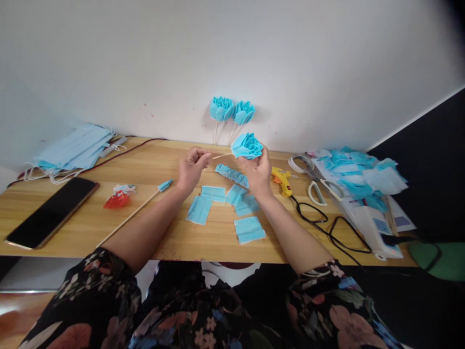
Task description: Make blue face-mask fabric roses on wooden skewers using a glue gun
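A blue fabric flower (246, 146) on a thin wooden stick lies tilted between my hands, its layered petals toward the right. My left hand (193, 169) pinches the far end of the stick. Cupped around the bloom from below and the right is my right hand (258, 173), its fingers partly hidden behind the petals. Beneath them on the table are cut blue fabric pieces (250, 230) and a gathered blue strip (232, 175). Two similar blue flowers (221, 108) lean on the wall behind. Beside my left forearm rests a stick with a small blue tip (135, 212).
A yellow glue gun (283, 181) with a black cord lies right of my hands. Further right are scissors (317, 194), a white power strip (378, 232) and blue scraps (358, 169). Face masks (78, 148), a phone (53, 212) and a red packet (119, 198) sit left.
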The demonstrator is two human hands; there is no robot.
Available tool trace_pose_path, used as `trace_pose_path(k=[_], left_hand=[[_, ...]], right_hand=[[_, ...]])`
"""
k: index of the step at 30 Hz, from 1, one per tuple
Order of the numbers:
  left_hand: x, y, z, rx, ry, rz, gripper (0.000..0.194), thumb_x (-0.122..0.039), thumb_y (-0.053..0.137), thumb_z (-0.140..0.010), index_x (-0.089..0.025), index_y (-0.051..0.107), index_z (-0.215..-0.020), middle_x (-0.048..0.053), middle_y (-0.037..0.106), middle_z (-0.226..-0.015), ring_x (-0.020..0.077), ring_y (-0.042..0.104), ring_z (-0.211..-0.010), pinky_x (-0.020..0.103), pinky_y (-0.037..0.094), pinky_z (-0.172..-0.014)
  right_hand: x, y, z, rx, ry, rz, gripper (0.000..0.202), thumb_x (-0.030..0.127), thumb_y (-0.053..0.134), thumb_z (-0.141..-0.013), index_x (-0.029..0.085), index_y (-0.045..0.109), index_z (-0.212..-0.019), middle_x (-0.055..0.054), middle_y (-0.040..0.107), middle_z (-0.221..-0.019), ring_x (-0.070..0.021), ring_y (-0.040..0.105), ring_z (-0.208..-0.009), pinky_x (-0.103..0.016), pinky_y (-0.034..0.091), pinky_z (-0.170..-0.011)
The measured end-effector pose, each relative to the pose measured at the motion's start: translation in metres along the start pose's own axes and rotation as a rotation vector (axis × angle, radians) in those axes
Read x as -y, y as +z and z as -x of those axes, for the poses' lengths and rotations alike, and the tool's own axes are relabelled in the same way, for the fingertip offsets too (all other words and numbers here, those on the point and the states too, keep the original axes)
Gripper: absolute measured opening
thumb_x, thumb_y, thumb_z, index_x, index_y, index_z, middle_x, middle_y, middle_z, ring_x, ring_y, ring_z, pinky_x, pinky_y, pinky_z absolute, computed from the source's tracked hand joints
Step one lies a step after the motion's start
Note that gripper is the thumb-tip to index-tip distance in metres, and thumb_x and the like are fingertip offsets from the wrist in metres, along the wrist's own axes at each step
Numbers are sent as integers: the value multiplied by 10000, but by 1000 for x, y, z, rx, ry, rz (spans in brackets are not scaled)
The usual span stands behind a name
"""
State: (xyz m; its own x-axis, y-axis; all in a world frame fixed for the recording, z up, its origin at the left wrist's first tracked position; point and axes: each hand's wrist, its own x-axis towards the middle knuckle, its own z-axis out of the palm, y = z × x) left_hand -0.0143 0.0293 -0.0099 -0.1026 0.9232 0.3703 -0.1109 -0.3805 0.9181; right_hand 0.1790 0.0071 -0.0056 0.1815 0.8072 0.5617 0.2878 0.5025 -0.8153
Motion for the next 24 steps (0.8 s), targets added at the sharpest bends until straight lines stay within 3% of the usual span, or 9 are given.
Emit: trace_pose_path(k=[8, 12, 16, 20, 24], left_hand=[[1, 1, 4, 45, 52, -44, 225, -336, 649, -906, -174, 637, -750, -8, 655, -654, 83, 571, -593, 202, 448, -575], [5, 3, 5, 118, 166, -158, 146, -305, 654, -889, -188, 726, -939, 62, 758, -972, 132, 668, -825, 223, 494, -659], [4, 5, 7, 210, 315, -257, 207, -215, 656, -847, -197, 734, -1038, 95, 738, -1172, 194, 672, -1060, 253, 529, -735], [4, 5, 9, 255, 328, -314, 217, -143, 664, -792, -202, 742, -986, 67, 767, -1040, 200, 674, -966, 300, 538, -796], [4, 3, 7, 210, 253, -302, 162, -91, 668, -733, -213, 738, -814, 29, 747, -843, 185, 659, -813, 297, 529, -783]], right_hand=[[2, 3, 3, 20, 24, -104, 577, 601, 730, -797, 252, 540, -1214, -74, 700, -1127, -224, 703, -1034, -399, 563, -997], [5, 3, 6, 61, 12, -69, 642, 604, 779, -753, 260, 548, -1243, -75, 705, -1170, -245, 697, -1082, -425, 548, -1020], [8, 4, 10, 115, -110, 13, 669, 593, 810, -731, 262, 553, -1252, -82, 679, -1254, -263, 660, -1174, -432, 519, -1051], [10, 5, 14, 179, -181, 94, 634, 602, 804, -738, 261, 571, -1220, -76, 685, -1197, -261, 660, -1137, -420, 531, -1015], [14, 4, 13, 266, -179, 121, 683, 655, 788, -723, 271, 579, -1249, -86, 683, -1229, -277, 649, -1158, -441, 535, -1008]])
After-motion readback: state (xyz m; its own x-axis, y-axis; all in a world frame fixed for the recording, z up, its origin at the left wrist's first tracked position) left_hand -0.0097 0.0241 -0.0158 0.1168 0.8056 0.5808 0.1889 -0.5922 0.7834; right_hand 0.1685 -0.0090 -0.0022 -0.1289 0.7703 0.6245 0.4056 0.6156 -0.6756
